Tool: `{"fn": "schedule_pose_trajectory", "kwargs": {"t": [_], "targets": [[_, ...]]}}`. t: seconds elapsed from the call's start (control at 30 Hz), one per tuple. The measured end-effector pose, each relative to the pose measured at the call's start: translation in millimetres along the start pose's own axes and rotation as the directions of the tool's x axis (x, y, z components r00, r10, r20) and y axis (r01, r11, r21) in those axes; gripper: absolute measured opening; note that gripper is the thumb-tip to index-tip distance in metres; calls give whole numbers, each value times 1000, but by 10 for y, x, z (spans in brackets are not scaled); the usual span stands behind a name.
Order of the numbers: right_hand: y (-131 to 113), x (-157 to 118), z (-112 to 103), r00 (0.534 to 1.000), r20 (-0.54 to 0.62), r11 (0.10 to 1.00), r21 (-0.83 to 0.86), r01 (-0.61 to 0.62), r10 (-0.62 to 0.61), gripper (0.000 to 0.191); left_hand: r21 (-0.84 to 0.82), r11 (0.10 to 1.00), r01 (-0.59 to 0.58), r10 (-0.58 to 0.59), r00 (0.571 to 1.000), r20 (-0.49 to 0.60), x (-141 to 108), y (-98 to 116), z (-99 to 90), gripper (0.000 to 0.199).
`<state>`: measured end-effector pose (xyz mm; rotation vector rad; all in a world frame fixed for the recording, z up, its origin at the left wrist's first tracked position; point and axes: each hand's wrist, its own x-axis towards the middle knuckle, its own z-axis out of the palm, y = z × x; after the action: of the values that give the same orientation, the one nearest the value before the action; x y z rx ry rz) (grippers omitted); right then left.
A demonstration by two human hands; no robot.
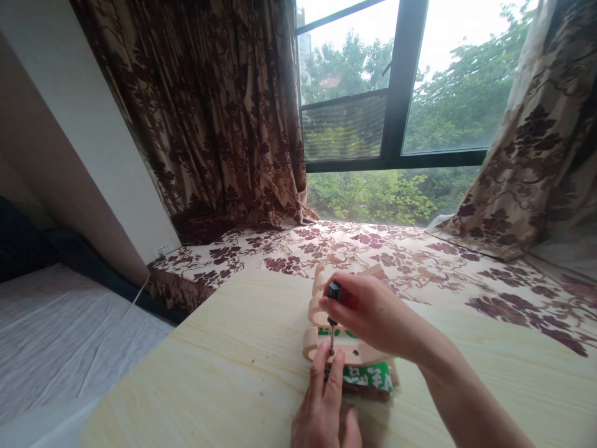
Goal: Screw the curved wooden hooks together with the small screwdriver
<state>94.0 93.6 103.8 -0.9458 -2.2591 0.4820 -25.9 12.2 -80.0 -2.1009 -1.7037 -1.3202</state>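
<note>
Upright in my right hand [368,311] is a screwdriver [333,333] with a black handle, my fingers wrapped round it. Its tip meets a dark screw or hole in a pale pink curved piece [342,353]. My left hand [324,398] lies with two fingers spread on either side of the tip, pressing on that piece. Another pale curved part [317,311] is behind it, partly hidden by my right hand. Beneath the pieces sits a green and white printed packet [368,376] with a dark brown lower edge. A second dark hole [356,353] shows to the right of the tip.
The pale wood-grain table [209,361] has a rounded left edge. Behind it, a floral cloth [373,239] covers the window ledge. Patterned curtains [209,112] hang beside the window [392,124]. A bed with a light sheet [60,336] stands at the left.
</note>
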Motion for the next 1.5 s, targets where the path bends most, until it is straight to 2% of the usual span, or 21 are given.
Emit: {"fn": "schedule_pose_trajectory", "kwargs": {"t": [0.17, 0.27, 0.43, 0.67, 0.93, 1.17, 1.37, 1.5], "targets": [[21, 31, 36, 993, -103, 991, -110, -71, 59, 33, -19, 1000, 21, -20, 999, 39, 15, 29, -53, 84], [-2, 24, 16, 996, -68, 994, -94, -61, 55, 29, -15, 999, 33, -33, 998, 55, 23, 43, -73, 83], [-52, 6, 3, 1000, 15, 1000, 19, 23, -23, 20, -15, 999, 31, -30, 998, 52, 18, 33, -61, 83], [36, 36, 55, 996, -67, 998, -35, -60, 58, 31, -28, 1000, 2, -1, 1000, 28, 16, 4, -29, 87], [-17, -15, 12, 1000, 7, 999, 50, 4, -4, 24, -23, 999, 34, -32, 997, 73, 36, 57, -105, 79], [40, 34, 40, 993, -108, 996, -76, -49, 41, 31, -24, 999, 39, -37, 995, 88, 59, 95, -152, 77], [4, 0, -9, 999, 11, 998, 42, 42, -42, 18, -25, 998, 65, -62, 993, 101, 78, 152, -199, 77], [16, 19, 25, 997, -70, 997, -69, -24, 20, 26, -37, 997, 65, -61, 993, 96, 76, 144, -187, 77]]}}
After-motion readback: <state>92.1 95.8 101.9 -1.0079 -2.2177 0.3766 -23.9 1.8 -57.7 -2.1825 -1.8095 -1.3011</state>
